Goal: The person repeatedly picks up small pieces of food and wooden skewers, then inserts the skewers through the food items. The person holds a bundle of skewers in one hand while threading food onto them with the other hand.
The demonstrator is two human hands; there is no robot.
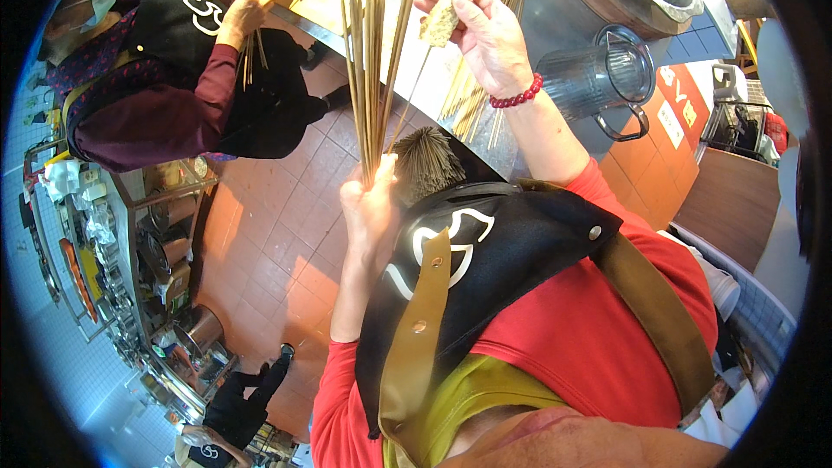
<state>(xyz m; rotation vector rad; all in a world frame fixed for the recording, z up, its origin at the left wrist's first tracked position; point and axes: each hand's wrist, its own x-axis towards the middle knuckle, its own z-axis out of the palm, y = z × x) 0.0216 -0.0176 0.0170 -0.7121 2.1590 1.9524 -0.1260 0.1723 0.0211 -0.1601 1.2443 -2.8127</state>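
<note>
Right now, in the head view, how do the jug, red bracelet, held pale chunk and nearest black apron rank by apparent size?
1. Apron, clearly largest, though it is near the camera.
2. Jug.
3. Chunk and bracelet, both small; too alike to rank.

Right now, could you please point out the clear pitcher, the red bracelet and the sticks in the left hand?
Clear pitcher (585, 80): head view, on its side wall.
Red bracelet (523, 97): head view, on its beads.
Sticks (371, 78) in the left hand (370, 199): head view, midway along the bundle.
</note>
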